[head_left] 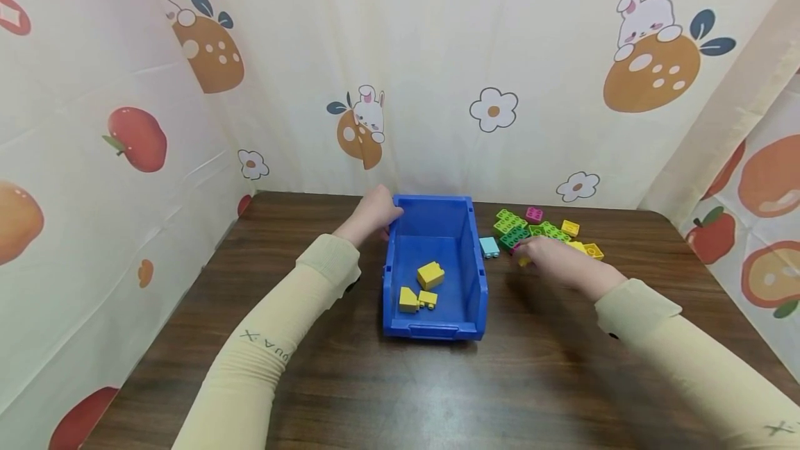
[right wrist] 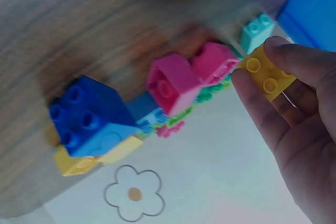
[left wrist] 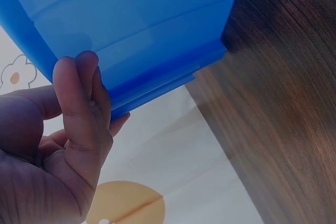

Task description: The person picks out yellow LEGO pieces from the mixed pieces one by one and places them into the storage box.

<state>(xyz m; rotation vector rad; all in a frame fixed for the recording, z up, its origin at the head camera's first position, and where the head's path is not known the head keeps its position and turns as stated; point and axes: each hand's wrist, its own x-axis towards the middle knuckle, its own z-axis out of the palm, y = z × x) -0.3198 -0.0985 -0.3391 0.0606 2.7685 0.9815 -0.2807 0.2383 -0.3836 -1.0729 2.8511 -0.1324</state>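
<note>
Nearest, short of both hands, is a stretch of dark wooden tabletop [head_left: 431,394]. Just past it, between the two hands, sits the blue bin [head_left: 434,331], its low front lip toward the person. On its floor, to the right of the left hand and nearer than it, lie three yellow pieces [head_left: 409,300] [head_left: 428,299] [head_left: 430,275].

Farther in, the right hand [head_left: 550,259] hangs over the near side of a loose heap, thumb and fingers pinching a yellow brick [right wrist: 261,74]. Left of that hand, near the bin's right wall, stands a light blue brick [head_left: 489,246]. To its right are more yellow bricks [head_left: 592,251]; just beyond it lie green bricks [head_left: 509,222], with a small magenta brick [head_left: 534,214] behind. The right wrist view also shows a dark blue brick [right wrist: 94,116].

Toward the back, the left hand [head_left: 377,212] grips the bin's left wall near its far corner, fingers curled at the edge. Behind everything hangs a printed curtain [head_left: 431,144].

The step in hand looks like picking out a yellow brick while the other hand steadies the bin. The next move, I judge, calls for a firm pinch and a lift clear of the light blue brick and the bin's right wall.
</note>
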